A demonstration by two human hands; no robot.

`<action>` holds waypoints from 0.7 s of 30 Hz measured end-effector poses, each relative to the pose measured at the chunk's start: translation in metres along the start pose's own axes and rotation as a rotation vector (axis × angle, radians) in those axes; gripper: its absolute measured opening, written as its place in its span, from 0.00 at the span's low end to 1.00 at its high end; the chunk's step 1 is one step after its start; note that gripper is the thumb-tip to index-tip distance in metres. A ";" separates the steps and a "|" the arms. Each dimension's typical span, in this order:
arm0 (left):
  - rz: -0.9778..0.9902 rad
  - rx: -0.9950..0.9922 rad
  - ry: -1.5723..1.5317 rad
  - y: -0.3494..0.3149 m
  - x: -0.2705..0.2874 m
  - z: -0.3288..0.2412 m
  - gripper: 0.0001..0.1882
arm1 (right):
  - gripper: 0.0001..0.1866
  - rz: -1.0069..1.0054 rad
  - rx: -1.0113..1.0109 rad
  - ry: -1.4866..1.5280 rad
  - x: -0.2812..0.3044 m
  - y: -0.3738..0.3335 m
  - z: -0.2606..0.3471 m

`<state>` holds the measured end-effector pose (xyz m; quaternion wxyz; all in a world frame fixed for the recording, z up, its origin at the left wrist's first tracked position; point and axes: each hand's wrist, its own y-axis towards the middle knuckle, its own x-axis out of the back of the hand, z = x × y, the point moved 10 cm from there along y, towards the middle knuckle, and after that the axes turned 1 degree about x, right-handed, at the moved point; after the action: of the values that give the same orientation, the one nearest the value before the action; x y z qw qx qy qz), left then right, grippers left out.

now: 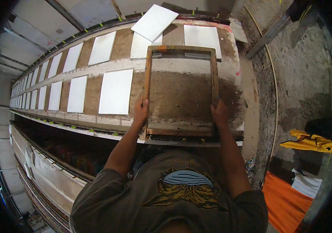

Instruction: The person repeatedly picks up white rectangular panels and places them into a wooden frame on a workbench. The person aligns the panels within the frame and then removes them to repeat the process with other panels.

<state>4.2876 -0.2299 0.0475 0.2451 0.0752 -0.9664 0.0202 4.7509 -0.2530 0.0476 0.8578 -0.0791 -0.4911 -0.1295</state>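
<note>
A rectangular wooden frame [214, 73] is in both my hands, over the near right end of a long table [90, 115]. My left hand [140, 112] is closed around its left bar, and my right hand [219, 112] grips the right bar. Brown, stained tabletop shows through the middle; whether a fine mesh spans it I cannot tell. The far bar overlaps a white rectangular sheet [202, 37]. Left of the frame lies another white sheet [115, 92]. Beyond it, a tilted white panel [154, 22] lies partly over a further sheet. Whether the frame touches the table is unclear.
Two rows of several white sheets [77, 93] run down the table to the far left. A rail with yellow-green clips [74, 127] follows its near edge. Another long table [53, 167] stands lower left. Orange cloth [286, 202] and yellow cloth [309, 141] lie at right.
</note>
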 end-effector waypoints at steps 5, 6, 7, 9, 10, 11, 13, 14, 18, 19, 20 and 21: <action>0.020 0.064 0.087 -0.003 -0.003 0.007 0.21 | 0.30 -0.006 0.006 0.154 -0.001 -0.004 0.004; 0.005 0.032 0.135 -0.006 0.000 -0.009 0.21 | 0.30 0.028 -0.019 0.182 0.007 -0.007 0.010; -0.013 -0.007 0.179 -0.005 0.004 -0.026 0.22 | 0.30 0.055 -0.038 0.210 0.015 -0.006 0.018; -0.105 -0.056 0.215 -0.011 0.009 -0.017 0.22 | 0.29 0.080 -0.010 0.048 0.014 -0.002 0.021; -0.153 -0.093 0.227 -0.010 0.010 -0.018 0.22 | 0.29 0.077 0.004 -0.033 0.017 0.004 0.022; -0.127 -0.088 0.208 -0.009 0.006 -0.017 0.23 | 0.28 0.019 0.064 -0.083 0.019 0.005 0.020; -0.072 -0.078 0.169 -0.007 0.003 -0.013 0.24 | 0.26 -0.095 0.180 -0.186 0.013 0.000 0.013; -0.061 -0.065 0.183 -0.007 0.004 -0.009 0.24 | 0.26 -0.069 0.147 -0.167 0.009 0.003 0.009; -0.016 -0.006 0.195 -0.005 -0.001 -0.004 0.24 | 0.30 0.037 0.043 -0.058 -0.014 0.008 -0.012; -0.010 0.012 0.190 -0.005 0.000 -0.003 0.25 | 0.32 0.065 0.028 -0.020 -0.020 0.007 -0.016; -0.018 0.058 0.180 -0.006 0.002 0.004 0.25 | 0.33 0.055 0.022 -0.002 -0.017 0.006 -0.011; -0.026 0.104 0.169 -0.008 0.003 0.011 0.25 | 0.34 0.044 0.016 0.017 -0.014 0.004 -0.008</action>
<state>4.2817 -0.2391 0.0394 0.3217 0.0982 -0.9388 0.0737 4.7518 -0.2490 0.0321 0.8652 -0.0818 -0.4828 -0.1075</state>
